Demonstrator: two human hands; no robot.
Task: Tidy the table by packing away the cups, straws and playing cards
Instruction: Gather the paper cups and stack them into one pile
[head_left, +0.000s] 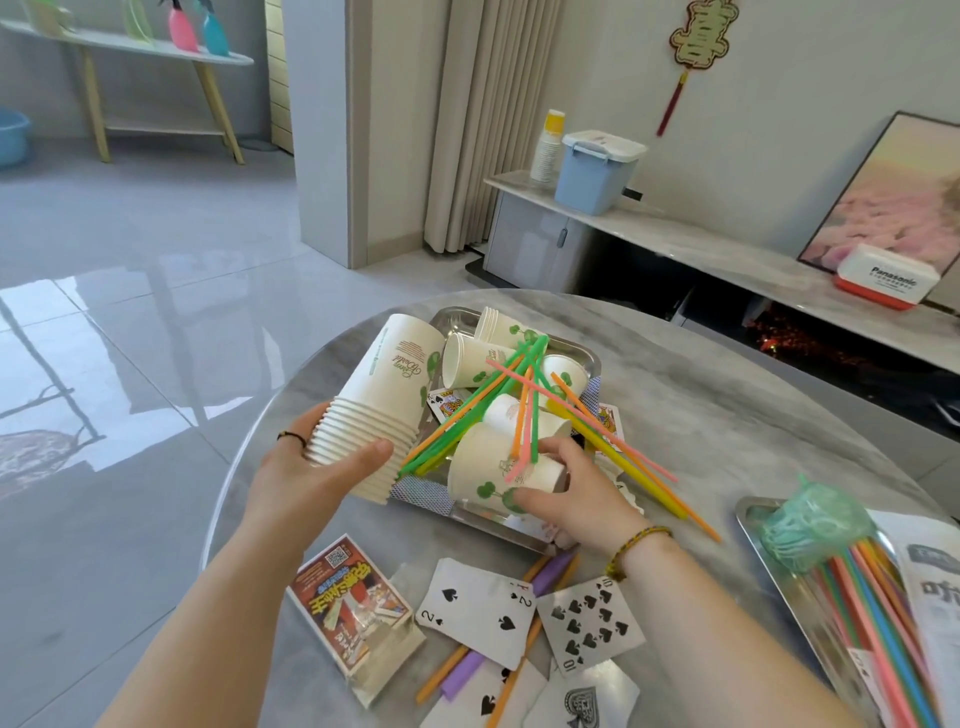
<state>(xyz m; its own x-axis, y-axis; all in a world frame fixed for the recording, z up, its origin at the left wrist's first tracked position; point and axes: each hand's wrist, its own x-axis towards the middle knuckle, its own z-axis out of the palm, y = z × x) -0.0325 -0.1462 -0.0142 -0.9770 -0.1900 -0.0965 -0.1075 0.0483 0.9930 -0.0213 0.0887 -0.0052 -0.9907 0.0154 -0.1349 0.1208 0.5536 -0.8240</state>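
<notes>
Gripping cup stack (387, 384), right fingers (563, 446) clasping cup (485, 462)

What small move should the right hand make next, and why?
Probably lift the loose cup free and nest it with the stack of cups. The right hand already grips that cup in the tray. Some straws lie across it, so a slow pull seems wise. The left hand holds the stack close beside it.
</notes>
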